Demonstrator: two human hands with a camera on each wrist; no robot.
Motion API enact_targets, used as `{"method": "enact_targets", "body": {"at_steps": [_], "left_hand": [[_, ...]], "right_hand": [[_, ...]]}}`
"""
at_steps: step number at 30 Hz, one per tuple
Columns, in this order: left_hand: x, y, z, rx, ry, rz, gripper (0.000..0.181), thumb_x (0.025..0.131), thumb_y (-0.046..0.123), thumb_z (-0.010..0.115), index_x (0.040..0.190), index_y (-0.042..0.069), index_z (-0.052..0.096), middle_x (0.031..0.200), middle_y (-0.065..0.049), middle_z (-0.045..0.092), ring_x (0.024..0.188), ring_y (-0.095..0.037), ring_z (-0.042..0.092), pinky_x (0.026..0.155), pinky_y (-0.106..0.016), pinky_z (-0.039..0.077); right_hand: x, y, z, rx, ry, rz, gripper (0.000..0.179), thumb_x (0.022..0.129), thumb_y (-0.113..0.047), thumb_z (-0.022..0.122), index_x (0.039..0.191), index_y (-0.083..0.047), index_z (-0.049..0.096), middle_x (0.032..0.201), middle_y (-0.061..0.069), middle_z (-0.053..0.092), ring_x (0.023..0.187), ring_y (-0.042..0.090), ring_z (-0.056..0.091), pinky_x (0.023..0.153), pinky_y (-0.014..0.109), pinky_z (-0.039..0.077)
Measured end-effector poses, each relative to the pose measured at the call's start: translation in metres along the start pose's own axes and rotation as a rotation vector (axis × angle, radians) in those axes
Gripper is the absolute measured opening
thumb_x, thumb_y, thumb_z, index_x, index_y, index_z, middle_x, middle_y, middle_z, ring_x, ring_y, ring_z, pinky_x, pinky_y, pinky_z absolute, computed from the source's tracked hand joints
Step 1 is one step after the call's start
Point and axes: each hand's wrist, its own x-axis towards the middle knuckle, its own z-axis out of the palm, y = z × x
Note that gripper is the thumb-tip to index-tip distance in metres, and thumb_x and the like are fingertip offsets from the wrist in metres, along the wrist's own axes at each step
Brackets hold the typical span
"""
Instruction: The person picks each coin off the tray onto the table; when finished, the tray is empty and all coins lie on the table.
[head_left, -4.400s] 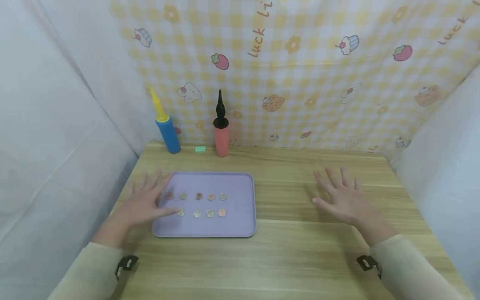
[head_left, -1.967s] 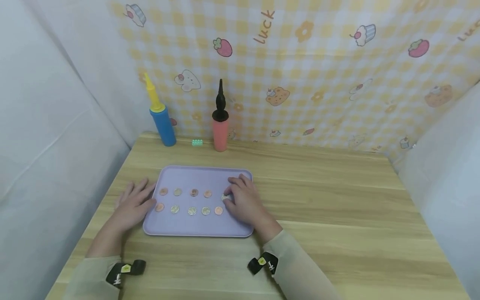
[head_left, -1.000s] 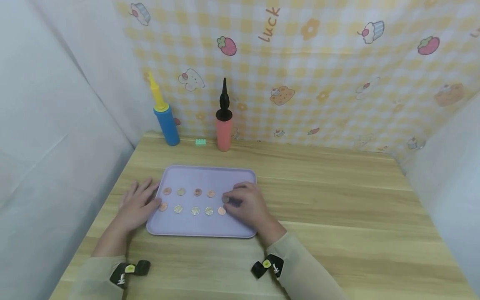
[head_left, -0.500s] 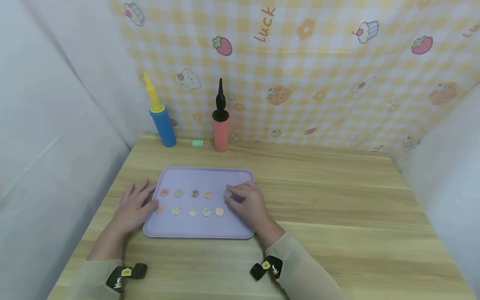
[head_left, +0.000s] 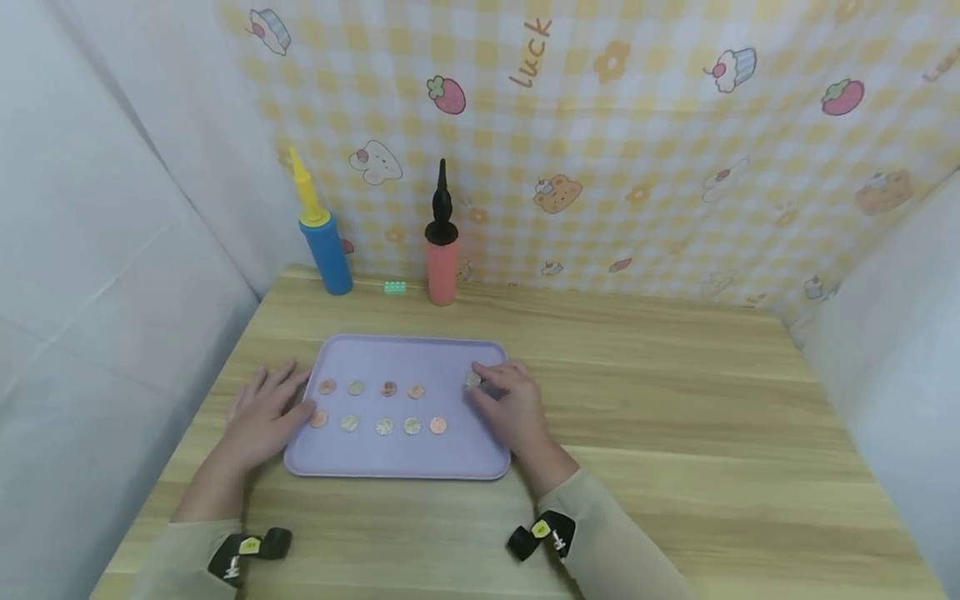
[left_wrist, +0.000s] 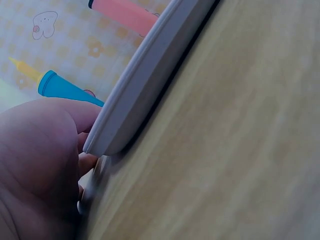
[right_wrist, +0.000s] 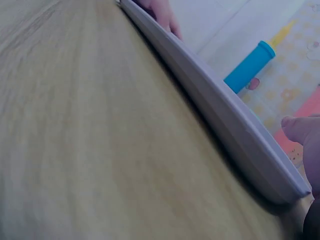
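Note:
A lilac tray (head_left: 397,462) lies on the table with two rows of copper and silver coins (head_left: 385,427) on it. My right hand (head_left: 517,408) is over the tray's right side and pinches a silver coin (head_left: 472,379) between thumb and fingertips. In the right wrist view, only the thumb and part of the right hand (right_wrist: 311,150) show; the coin is hidden. My left hand (head_left: 262,421) rests at the tray's left edge, thumb at the rim, other fingers spread outside it. The left wrist view shows that hand (left_wrist: 40,155) against the tray's outer wall (left_wrist: 135,100).
Behind the tray stand a blue hand pump with a yellow nozzle (head_left: 326,254) and a pink one with a black nozzle (head_left: 442,271). Between them sits a small mint-green toy brick (head_left: 394,287). A checked curtain (head_left: 637,133) hangs at the table's back edge.
Both hands came from above the table to the tray. My right hand took hold of the end silver coin of the back row and carried it rightward. The left hand has stayed at the edge since.

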Motion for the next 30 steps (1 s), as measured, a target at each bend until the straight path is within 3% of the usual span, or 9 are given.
{"method": "enact_targets", "body": {"at_steps": [8, 14, 22, 30], "left_hand": [[0.005, -0.001, -0.003, 0.019, -0.006, 0.003, 0.064, 0.111, 0.04, 0.05, 0.163, 0.004, 0.04, 0.174, -0.028, 0.015, 0.155, -0.062, -0.006, 0.115, -0.081, -0.007], [0.002, 0.0, 0.0, 0.001, 0.0, 0.009, 0.063, 0.11, 0.038, 0.051, 0.162, 0.003, 0.041, 0.174, -0.029, 0.016, 0.155, -0.062, -0.005, 0.115, -0.082, -0.006], [-0.001, 0.0, -0.001, 0.005, 0.007, 0.013, 0.063, 0.111, 0.038, 0.051, 0.162, 0.003, 0.042, 0.173, -0.03, 0.017, 0.155, -0.063, -0.004, 0.114, -0.082, -0.005], [-0.001, 0.002, 0.001, 0.001, 0.007, 0.01, 0.063, 0.11, 0.038, 0.051, 0.162, 0.003, 0.042, 0.173, -0.03, 0.017, 0.155, -0.062, -0.004, 0.114, -0.082, -0.005]], "right_hand": [[0.003, 0.011, -0.018, 0.026, 0.006, 0.114, 0.033, 0.08, -0.006, 0.094, 0.111, -0.005, 0.084, 0.099, 0.007, 0.079, 0.09, 0.024, 0.066, 0.073, 0.03, 0.059], [0.001, 0.025, -0.038, -0.106, -0.019, 0.128, 0.029, 0.083, -0.012, 0.093, 0.11, -0.008, 0.083, 0.104, 0.006, 0.08, 0.099, 0.023, 0.068, 0.085, 0.036, 0.059], [-0.001, 0.038, -0.054, -0.214, 0.014, 0.181, 0.03, 0.081, -0.013, 0.094, 0.108, -0.006, 0.083, 0.093, 0.005, 0.08, 0.095, 0.028, 0.065, 0.089, 0.045, 0.052], [0.0, 0.042, -0.062, -0.26, -0.059, 0.266, 0.028, 0.08, -0.021, 0.096, 0.103, -0.009, 0.084, 0.111, 0.013, 0.073, 0.112, 0.037, 0.06, 0.104, 0.051, 0.039]]}}
